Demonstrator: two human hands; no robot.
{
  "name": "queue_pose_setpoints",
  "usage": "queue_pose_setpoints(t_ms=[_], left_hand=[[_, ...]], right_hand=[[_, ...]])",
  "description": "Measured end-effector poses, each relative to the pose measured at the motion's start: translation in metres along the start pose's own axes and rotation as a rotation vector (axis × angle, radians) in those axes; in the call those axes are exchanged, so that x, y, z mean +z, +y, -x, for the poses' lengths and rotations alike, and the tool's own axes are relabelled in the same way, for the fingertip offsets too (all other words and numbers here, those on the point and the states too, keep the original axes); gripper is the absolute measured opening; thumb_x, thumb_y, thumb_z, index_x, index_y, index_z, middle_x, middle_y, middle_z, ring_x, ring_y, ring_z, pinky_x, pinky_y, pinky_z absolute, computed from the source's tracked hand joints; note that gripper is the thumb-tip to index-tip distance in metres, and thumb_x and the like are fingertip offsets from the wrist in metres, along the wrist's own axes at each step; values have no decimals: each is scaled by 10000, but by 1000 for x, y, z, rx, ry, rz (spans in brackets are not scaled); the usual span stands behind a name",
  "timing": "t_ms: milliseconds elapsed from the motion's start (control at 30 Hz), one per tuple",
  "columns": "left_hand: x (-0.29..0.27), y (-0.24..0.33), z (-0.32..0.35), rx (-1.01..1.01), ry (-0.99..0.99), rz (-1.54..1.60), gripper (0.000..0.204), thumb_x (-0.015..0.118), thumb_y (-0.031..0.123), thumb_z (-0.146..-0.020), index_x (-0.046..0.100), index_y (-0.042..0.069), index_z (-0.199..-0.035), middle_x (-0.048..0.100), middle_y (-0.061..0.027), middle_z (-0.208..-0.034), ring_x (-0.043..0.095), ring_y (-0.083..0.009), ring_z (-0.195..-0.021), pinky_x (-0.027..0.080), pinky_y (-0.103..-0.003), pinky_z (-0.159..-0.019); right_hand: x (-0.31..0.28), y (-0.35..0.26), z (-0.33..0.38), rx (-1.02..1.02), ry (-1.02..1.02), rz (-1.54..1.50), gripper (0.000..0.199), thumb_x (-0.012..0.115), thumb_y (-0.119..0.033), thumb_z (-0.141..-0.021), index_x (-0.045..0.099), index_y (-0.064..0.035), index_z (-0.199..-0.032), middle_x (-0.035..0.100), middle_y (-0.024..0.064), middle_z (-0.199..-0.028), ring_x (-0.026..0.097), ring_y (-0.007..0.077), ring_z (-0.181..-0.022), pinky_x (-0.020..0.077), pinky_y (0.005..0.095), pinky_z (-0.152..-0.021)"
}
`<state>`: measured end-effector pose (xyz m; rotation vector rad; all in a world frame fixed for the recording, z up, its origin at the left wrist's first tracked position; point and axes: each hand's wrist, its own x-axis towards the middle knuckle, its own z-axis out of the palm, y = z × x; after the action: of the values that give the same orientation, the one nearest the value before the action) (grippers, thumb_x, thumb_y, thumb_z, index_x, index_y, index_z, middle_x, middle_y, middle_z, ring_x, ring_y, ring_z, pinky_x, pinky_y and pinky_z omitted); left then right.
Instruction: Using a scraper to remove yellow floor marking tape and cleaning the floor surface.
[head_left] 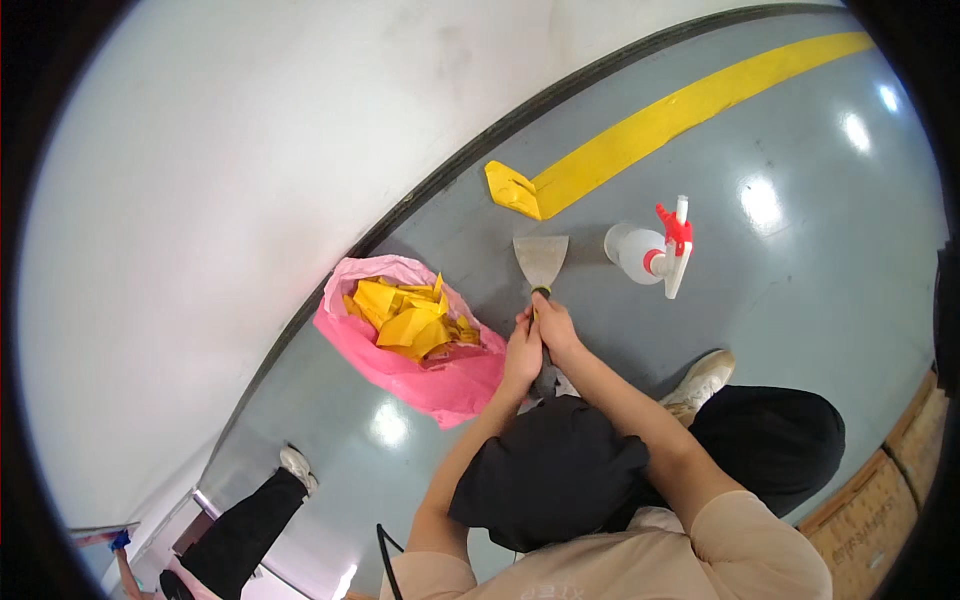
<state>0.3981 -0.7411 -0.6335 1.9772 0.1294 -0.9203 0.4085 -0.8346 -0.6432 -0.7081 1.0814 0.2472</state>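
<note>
A big white wall (250, 150) fills the upper left side. Below it lies a shiny grey floor (800, 280), with a dark strip (440, 180) where the two meet. A wide yellow tape line (680, 105) runs across the floor, and its near end (512, 190) is peeled up and folded over.

The person crouches on the floor in black trousers (560, 470) and a pale shirt, with a light shoe (703, 378) out to the right. Another person's dark leg and white shoe (298, 465) show at the lower left.

A pink plastic bag (420, 375) lies open on the floor to the left of the hands. It is full of crumpled yellow tape scraps (410, 320).

A clear spray bottle (632, 250) with a red and white trigger top lies on its side, just right of the scraper.

The scraper (541, 258) rests on the floor between the bag and the bottle, close to the peeled end of the tape. Its blade is wide, flat, grey metal, broader at the far edge. The handle is green and black where it shows.

The left hand (522, 350) and the right hand (553, 325) are both closed around the handle, side by side and touching.
</note>
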Motion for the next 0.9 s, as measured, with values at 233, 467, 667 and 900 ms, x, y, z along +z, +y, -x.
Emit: queue_pose_setpoints(t_ms=[233, 467, 667, 900], left_hand=[[7, 65, -38, -7, 20, 73, 458, 339, 313, -947, 478, -31, -1215, 540, -256, -1168, 501, -354, -1135, 375, -366, -938], [9, 35, -7, -53, 66, 88, 440, 351, 312, -945, 520, -39, -1150, 582, -242, -1095, 544, -349, -1069, 405, -369, -882], [-14, 63, -35, -71, 46, 150, 423, 373, 292, -950, 492, -17, -1215, 566, -174, -1140, 521, -252, -1089, 378, -318, -911], [-19, 35, -11, -70, 76, 143, 415, 388, 268, -957, 477, -18, -1245, 549, -97, -1184, 481, -161, -1120, 335, -269, -954]], right_hand=[[2, -53, -31, -80, -32, 125, 363, 486, -315, -883, 548, 1, -714, 609, 126, -700, 594, 210, -660, 468, 340, -636], [-3, -30, 2, 5, -76, 171, 367, 466, -333, -910, 541, -2, -770, 602, 124, -740, 575, 207, -697, 460, 321, -663], [25, -45, -31, -1, -61, 167, 344, 479, -321, -907, 535, -12, -767, 597, 120, -739, 557, 191, -667, 457, 309, -647], [23, -17, -7, 52, -108, 110, 350, 480, -327, -910, 539, -12, -771, 607, 119, -749, 567, 196, -682, 462, 316, -644]])
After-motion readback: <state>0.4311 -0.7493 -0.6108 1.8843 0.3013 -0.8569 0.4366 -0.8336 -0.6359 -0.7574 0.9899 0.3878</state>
